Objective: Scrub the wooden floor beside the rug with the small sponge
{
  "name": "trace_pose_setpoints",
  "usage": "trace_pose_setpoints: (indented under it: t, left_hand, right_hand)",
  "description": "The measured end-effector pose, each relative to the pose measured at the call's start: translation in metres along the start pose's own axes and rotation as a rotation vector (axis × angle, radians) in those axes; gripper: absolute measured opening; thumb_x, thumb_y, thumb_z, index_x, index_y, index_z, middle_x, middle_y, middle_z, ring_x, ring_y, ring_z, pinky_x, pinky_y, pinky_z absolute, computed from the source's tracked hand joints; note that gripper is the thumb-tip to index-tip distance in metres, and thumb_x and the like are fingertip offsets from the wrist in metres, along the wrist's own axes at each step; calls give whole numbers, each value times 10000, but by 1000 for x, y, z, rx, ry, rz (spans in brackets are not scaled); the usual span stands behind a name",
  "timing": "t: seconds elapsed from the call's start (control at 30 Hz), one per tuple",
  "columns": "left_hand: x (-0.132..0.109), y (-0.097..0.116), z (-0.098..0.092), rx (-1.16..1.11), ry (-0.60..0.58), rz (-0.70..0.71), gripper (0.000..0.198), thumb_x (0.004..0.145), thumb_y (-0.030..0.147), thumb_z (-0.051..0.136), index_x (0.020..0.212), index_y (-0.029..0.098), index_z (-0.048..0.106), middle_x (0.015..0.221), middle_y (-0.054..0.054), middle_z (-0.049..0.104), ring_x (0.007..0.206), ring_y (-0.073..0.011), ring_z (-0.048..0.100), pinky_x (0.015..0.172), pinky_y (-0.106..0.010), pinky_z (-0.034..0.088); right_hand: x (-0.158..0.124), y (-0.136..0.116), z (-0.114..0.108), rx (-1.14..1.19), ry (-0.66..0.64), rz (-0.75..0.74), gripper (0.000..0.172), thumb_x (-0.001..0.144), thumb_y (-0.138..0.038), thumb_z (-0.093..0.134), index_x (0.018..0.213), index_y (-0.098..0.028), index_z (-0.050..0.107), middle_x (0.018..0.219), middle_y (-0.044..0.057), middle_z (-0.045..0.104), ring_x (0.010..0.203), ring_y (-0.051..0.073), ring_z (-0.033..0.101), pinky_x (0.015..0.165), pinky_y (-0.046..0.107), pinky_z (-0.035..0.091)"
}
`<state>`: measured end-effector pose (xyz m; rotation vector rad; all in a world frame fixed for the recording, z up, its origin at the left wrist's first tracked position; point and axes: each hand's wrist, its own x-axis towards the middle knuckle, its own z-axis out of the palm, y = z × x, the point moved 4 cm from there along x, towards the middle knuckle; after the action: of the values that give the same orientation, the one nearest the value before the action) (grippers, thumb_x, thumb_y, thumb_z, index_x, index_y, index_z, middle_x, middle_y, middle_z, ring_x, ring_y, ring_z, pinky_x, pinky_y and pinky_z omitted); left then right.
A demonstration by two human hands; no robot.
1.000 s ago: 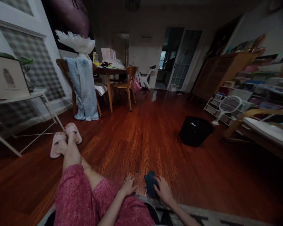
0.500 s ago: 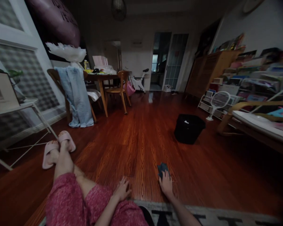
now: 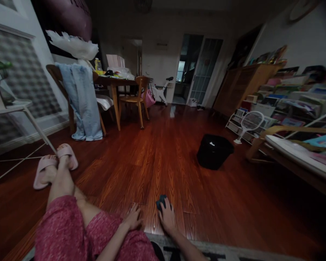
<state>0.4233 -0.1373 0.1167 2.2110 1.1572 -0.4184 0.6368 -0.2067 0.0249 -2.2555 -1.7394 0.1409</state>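
My right hand (image 3: 167,215) is on a small dark blue-grey cloth (image 3: 162,201), low over the wooden floor (image 3: 141,177). The cloth shows bunched beyond my fingers, and part of it is hidden under them. My left hand (image 3: 132,218) lies beside my knee in red patterned shorts (image 3: 108,223). Its fingers are stretched and somewhat apart, with nothing in them. Whether its fingertips touch the floor I cannot tell.
A black bin (image 3: 214,154) stands ahead to the right. My crossed legs end in pink slippers (image 3: 45,170) at the left, near a white-framed table (image 3: 24,105). Jeans (image 3: 83,105) hang over a chair. A cushioned bench (image 3: 296,152) is at the right.
My right hand has swept left with the cloth, closer to my left hand. The cloth now looks more bunched. My view has turned slightly.
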Motion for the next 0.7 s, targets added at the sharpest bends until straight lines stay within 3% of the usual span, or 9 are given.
trace_pose_setpoints:
  t: [0.07, 0.13, 0.23, 0.3, 0.37, 0.43, 0.53, 0.7]
  left_hand:
    - [0, -1, 1, -3, -3, 0, 732, 844, 387, 489, 1508, 93, 392, 1655, -156, 144, 1530, -295, 67, 1228, -464, 154]
    - [1, -2, 2, -9, -2, -1, 726, 848, 404, 486, 1504, 105, 402, 1655, -152, 152, 1530, -291, 72, 1228, -460, 149]
    - [2, -4, 2, -20, -3, -16, 724, 855, 415, 478, 1514, 127, 390, 1660, -136, 145, 1531, -283, 76, 1227, -470, 143]
    - [3, -4, 2, -29, -11, -23, 731, 844, 409, 495, 1511, 129, 394, 1659, -137, 147, 1530, -284, 79, 1226, -474, 138]
    - [6, -4, 3, -39, -25, -29, 739, 826, 408, 521, 1505, 142, 407, 1655, -138, 161, 1527, -294, 93, 1223, -484, 142]
    - [9, -3, 5, -46, -42, -33, 752, 813, 411, 538, 1508, 154, 404, 1652, -141, 170, 1524, -303, 107, 1217, -499, 151]
    - [11, -3, 7, -47, -62, -32, 769, 813, 414, 541, 1513, 134, 387, 1643, -171, 180, 1522, -312, 109, 1213, -514, 146]
    - [9, -5, 13, -62, -75, -31, 757, 829, 439, 532, 1505, 127, 394, 1640, -189, 186, 1523, -327, 100, 1203, -543, 154]
  right_hand:
    - [4, 8, -4, 14, -10, -13, 494, 935, -265, 397, 1404, -257, 554, 1584, 90, 387, 1475, 255, 306, 1168, 449, 280]
    - [10, 34, -15, -9, -14, 2, 518, 929, -245, 378, 1420, -259, 541, 1578, 77, 399, 1466, 236, 326, 1169, 432, 285]
    - [4, 103, -38, -107, 54, 168, 530, 933, -276, 336, 1414, -222, 554, 1525, 113, 459, 1430, 252, 385, 1159, 455, 299]
    - [-15, 157, -50, -170, 141, 327, 558, 930, -294, 295, 1393, -150, 571, 1462, 177, 502, 1387, 287, 438, 1114, 470, 356]
    - [-42, 204, -54, -215, 261, 481, 603, 927, -300, 233, 1382, -88, 567, 1422, 238, 508, 1370, 330, 449, 1079, 515, 381]
    - [-67, 232, -49, -231, 332, 556, 634, 922, -312, 191, 1365, -67, 573, 1407, 275, 504, 1377, 357, 431, 1061, 554, 386]
    - [-89, 237, -38, -220, 383, 599, 634, 920, -340, 197, 1370, -83, 562, 1413, 284, 495, 1393, 369, 407, 1052, 584, 383]
    - [-91, 201, -41, -187, 434, 672, 600, 898, -303, 286, 1414, -94, 512, 1451, 292, 452, 1411, 400, 370, 1029, 621, 379]
